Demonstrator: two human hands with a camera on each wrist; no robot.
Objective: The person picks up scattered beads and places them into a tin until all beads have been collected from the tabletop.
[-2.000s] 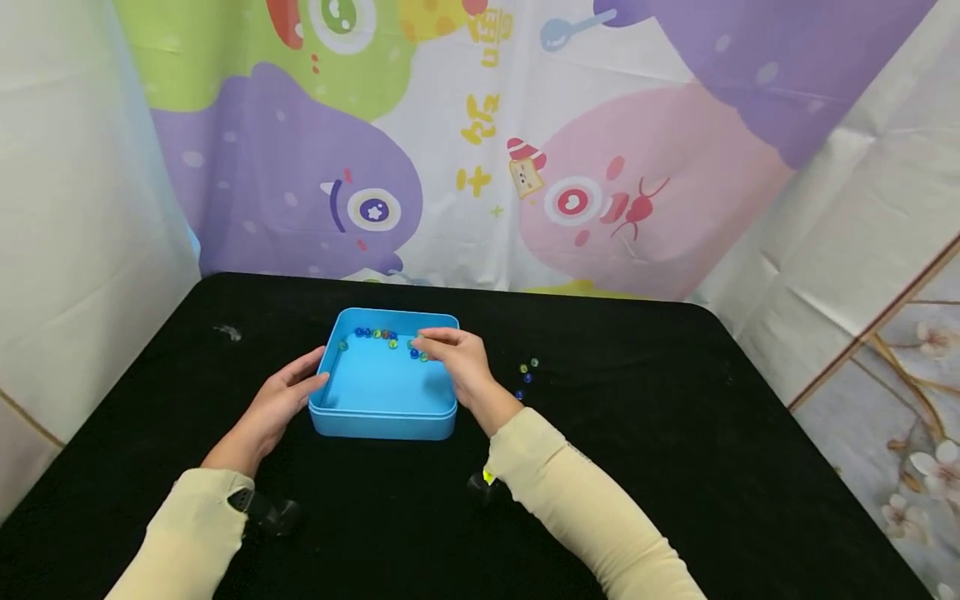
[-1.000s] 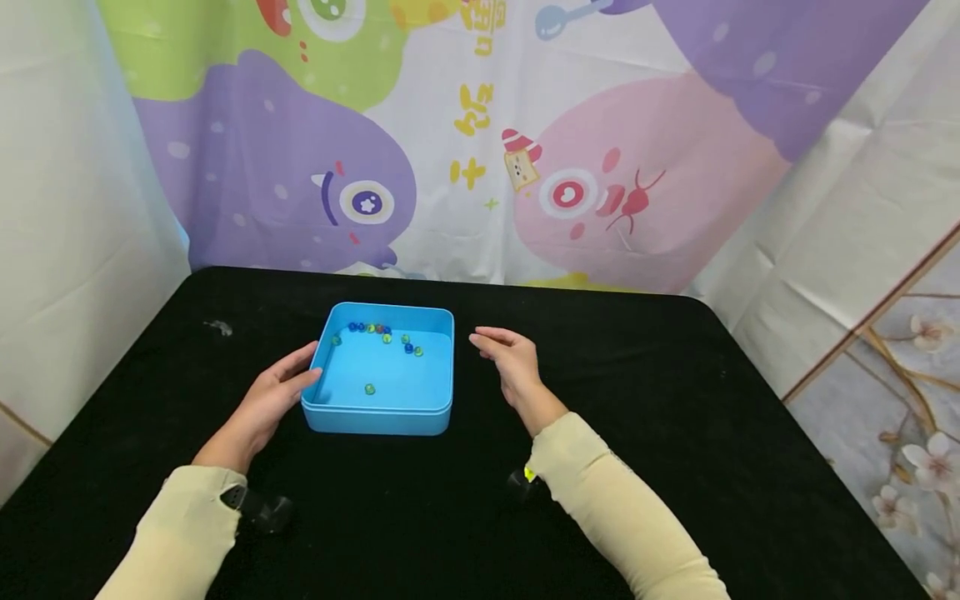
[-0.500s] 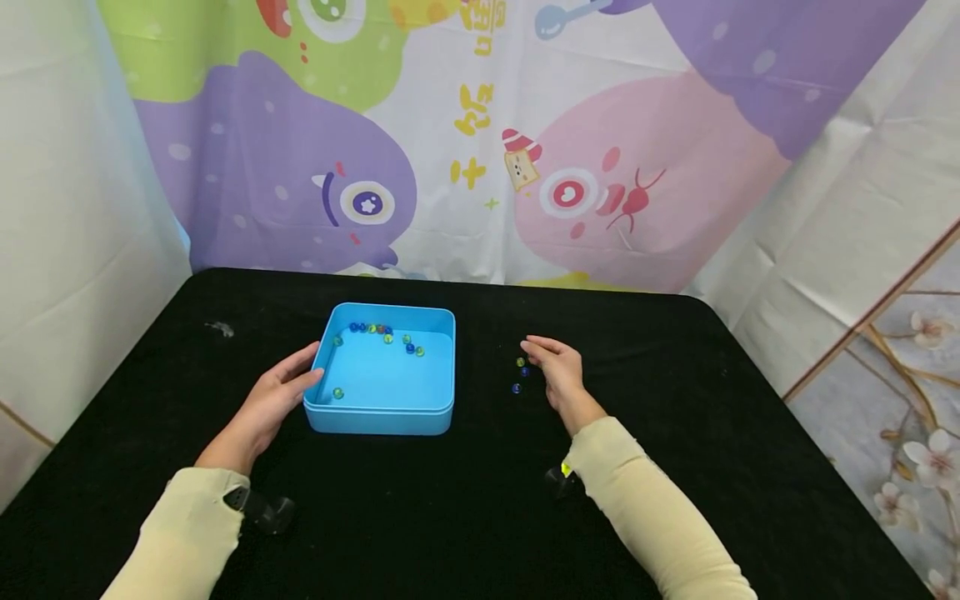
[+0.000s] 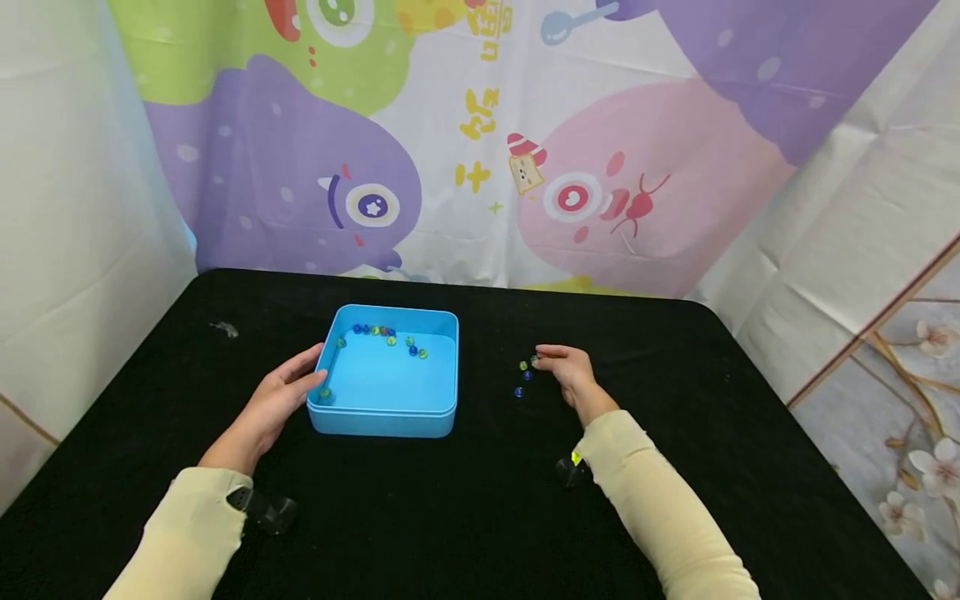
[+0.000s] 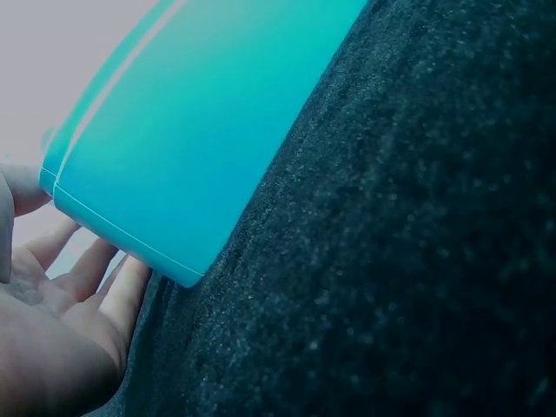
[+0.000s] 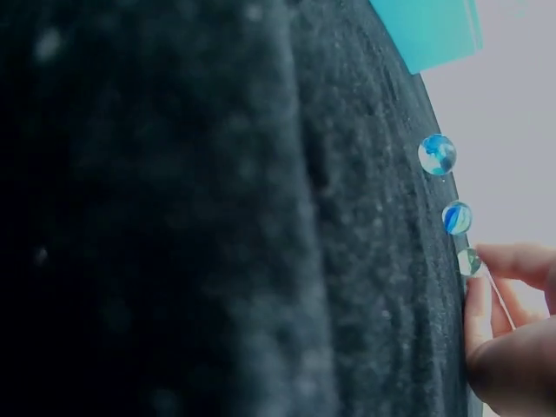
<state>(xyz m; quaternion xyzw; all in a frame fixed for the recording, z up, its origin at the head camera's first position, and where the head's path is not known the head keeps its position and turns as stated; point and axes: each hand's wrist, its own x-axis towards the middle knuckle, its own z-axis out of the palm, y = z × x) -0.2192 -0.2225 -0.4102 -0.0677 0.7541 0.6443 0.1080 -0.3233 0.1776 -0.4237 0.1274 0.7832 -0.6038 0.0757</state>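
Observation:
A light blue square box sits on the black table, several coloured glass marbles inside it. My left hand holds the box's left wall, thumb at the rim and fingers along the outside. To the right of the box, my right hand has thumb and index finger on either side of a clear greenish marble. Close to those fingertips lie a yellow-green marble and two blue ones, the nearer blue marble lying toward me. Within the box, one green marble rests by the front left corner.
Most marbles in the box gather along its far wall, among them a blue marble. A small pale scrap lies on the black table cloth at the left. A cartoon curtain hangs behind the table.
My right hand has left the box and moved right to the loose marbles, closing on one. A green marble in the box has rolled left along the front. My left hand stays on the box.

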